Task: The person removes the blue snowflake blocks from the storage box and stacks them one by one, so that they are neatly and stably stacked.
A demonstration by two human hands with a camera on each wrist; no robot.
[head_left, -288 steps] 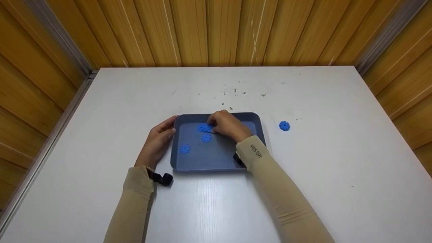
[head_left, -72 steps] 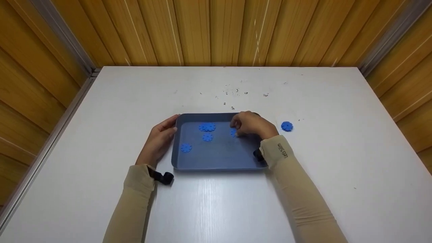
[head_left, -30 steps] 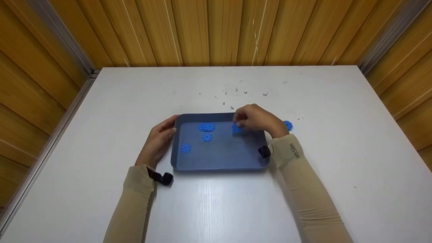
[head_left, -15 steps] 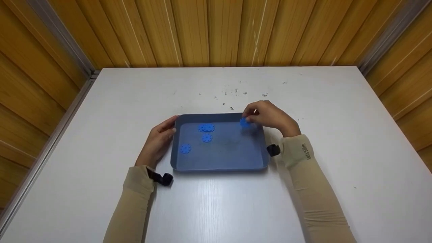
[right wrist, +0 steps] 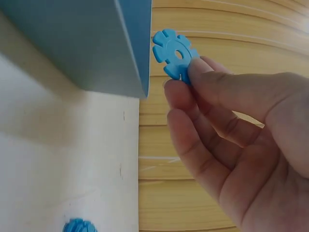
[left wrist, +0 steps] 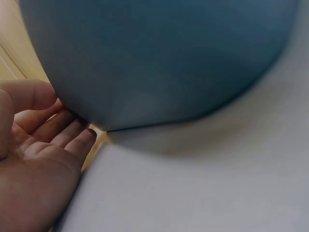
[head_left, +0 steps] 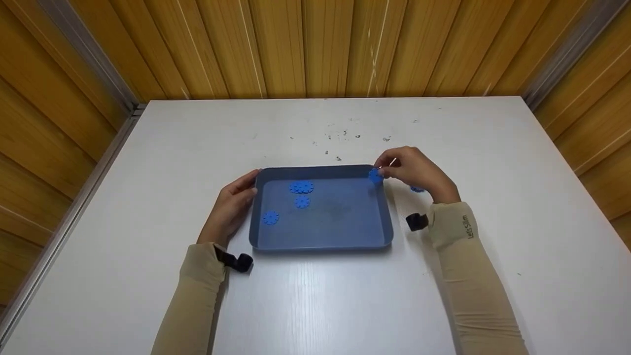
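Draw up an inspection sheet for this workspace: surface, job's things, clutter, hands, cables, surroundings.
Surface: white table, with dark marks beyond the tray.
Job's things: in the tray, a left disc, a middle disc and an overlapping group; on the table to the right, a pile, partly hidden; all blue.
Clutter: nothing seen.
Left hand: rests against the tray's left side.
Right hand: pinches a raised disc in its fingers at the tray's far right corner.
Cables: nothing seen.
Surroundings: yellow wood-look panels behind and at both sides; grey frame at the corners.
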